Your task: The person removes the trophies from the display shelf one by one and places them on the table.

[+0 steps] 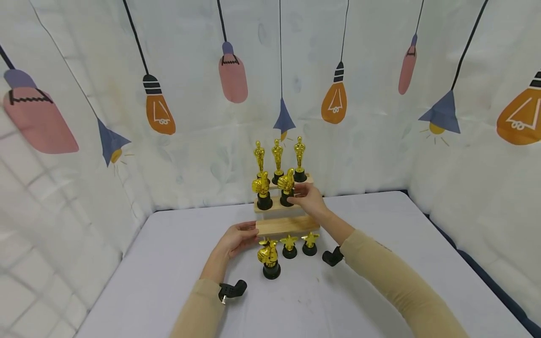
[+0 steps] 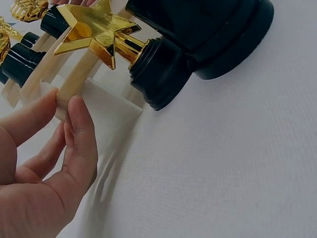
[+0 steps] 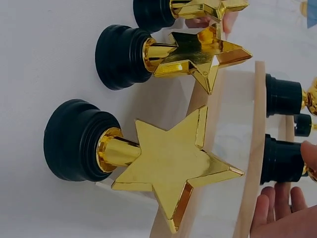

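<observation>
My right hand (image 1: 312,201) grips the black base of a gold thumbs-up trophy (image 1: 286,184), which is upright at the middle step of a tiered wooden stand. In the right wrist view, thumb and fingers lie around that base (image 3: 280,161). Left of it on the same step stands another thumbs-up trophy (image 1: 263,190). With thumb and fingers, my left hand (image 1: 235,239) pinches the left end of the lowest wooden step (image 1: 287,226); the left wrist view shows this wood end (image 2: 74,84) between the fingertips.
Three gold figure trophies (image 1: 277,159) stand on the top step. In front of the stand, star trophies (image 1: 289,246) line up on the white table (image 1: 169,263), one partly hidden behind a third thumbs-up trophy (image 1: 269,259). A lamp-patterned curtain (image 1: 203,155) hangs behind.
</observation>
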Available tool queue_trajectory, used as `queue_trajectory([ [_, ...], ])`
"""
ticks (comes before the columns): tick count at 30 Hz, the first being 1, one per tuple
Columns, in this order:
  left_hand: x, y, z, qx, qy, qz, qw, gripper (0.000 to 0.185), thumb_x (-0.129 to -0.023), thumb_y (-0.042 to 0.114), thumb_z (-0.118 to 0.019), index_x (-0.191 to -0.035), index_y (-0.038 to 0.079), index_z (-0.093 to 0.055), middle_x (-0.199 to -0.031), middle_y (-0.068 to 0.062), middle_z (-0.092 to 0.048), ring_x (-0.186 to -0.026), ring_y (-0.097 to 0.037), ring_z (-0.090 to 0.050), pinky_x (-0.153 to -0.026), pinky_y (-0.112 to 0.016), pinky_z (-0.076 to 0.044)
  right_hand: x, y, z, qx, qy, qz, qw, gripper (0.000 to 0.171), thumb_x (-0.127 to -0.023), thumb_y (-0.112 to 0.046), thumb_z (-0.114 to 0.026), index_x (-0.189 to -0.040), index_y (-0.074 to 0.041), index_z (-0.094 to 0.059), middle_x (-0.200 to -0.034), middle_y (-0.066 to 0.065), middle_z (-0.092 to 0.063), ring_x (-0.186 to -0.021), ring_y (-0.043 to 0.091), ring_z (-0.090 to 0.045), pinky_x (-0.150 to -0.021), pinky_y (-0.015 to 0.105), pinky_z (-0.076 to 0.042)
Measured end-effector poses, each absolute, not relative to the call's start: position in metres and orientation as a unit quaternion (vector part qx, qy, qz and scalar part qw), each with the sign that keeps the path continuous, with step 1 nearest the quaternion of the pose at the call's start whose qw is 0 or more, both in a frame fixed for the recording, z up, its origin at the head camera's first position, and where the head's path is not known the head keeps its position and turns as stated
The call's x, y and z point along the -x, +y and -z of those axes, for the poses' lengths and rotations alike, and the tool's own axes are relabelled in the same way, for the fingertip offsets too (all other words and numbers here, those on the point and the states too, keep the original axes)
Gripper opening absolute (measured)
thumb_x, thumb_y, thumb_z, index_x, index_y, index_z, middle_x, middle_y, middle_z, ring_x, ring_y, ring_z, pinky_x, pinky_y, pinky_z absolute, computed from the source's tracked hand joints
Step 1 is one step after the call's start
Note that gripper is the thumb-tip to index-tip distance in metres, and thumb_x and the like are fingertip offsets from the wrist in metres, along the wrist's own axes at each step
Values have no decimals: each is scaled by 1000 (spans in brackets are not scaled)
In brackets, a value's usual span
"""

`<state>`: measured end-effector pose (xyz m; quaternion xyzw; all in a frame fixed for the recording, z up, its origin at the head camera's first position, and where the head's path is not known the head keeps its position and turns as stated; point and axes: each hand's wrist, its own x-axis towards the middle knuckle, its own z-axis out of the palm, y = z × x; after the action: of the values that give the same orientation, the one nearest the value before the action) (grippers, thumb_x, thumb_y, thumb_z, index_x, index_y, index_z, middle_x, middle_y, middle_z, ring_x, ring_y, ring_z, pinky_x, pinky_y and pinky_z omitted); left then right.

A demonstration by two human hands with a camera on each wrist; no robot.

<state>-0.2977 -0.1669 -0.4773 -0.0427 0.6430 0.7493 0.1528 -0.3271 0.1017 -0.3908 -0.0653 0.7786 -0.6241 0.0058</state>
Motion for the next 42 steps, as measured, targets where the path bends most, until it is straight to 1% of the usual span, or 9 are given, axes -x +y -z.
queue_trajectory([
  [4, 299, -167, 477, 44, 644, -749, 148, 54, -96, 1, -70, -145, -7, -49, -133, -23, -59, -100, -21, -68, -88, -33, -58, 329, 100, 391, 69, 787, 613, 1, 56, -93, -12, -78, -142, 0, -53, -133, 17, -58, -121, 33, -56, -100, 44, -51],
  [13, 301, -168, 479, 29, 642, -753, 143, 55, -97, 0, -69, -146, -9, -47, -138, -27, -55, -104, -23, -67, -91, -34, -58, 332, 95, 390, 78, 801, 593, -8, 53, -92, -14, -79, -141, -4, -59, -133, 14, -61, -115, 30, -59, -92, 45, -53],
  [20, 301, -169, 476, 34, 646, -749, 142, 55, -96, 0, -69, -146, -9, -47, -137, -26, -56, -104, -23, -68, -89, -34, -59, 333, 92, 388, 70, 815, 576, -4, 51, -91, -16, -81, -137, -5, -62, -131, 12, -63, -115, 29, -60, -94, 44, -53],
  [25, 304, -168, 473, 29, 645, -751, 138, 55, -96, -1, -70, -145, -9, -48, -136, -26, -57, -104, -24, -68, -89, -34, -59, 331, 95, 383, 70, 815, 575, -12, 51, -92, -15, -81, -136, -2, -60, -130, 15, -62, -118, 31, -59, -97, 44, -52],
  [32, 302, -169, 478, 25, 644, -751, 141, 54, -97, -1, -68, -146, -10, -47, -138, -28, -56, -103, -23, -68, -89, -34, -59, 326, 98, 385, 56, 807, 588, 3, 54, -92, -15, -80, -138, -1, -56, -133, 16, -59, -122, 33, -57, -102, 46, -50],
  [36, 299, -168, 482, 30, 641, -754, 141, 53, -97, -2, -68, -145, -10, -49, -133, -25, -58, -101, -24, -68, -87, -34, -59, 321, 100, 387, 51, 809, 586, 2, 55, -92, -15, -79, -140, -1, -55, -135, 17, -58, -124, 34, -55, -103, 46, -49],
  [42, 297, -167, 483, 33, 639, -755, 140, 53, -96, -2, -69, -145, -9, -49, -133, -24, -58, -101, -23, -68, -88, -34, -59, 316, 105, 386, 58, 801, 595, 0, 53, -93, -13, -78, -140, 0, -55, -135, 17, -58, -125, 34, -55, -102, 45, -50],
])
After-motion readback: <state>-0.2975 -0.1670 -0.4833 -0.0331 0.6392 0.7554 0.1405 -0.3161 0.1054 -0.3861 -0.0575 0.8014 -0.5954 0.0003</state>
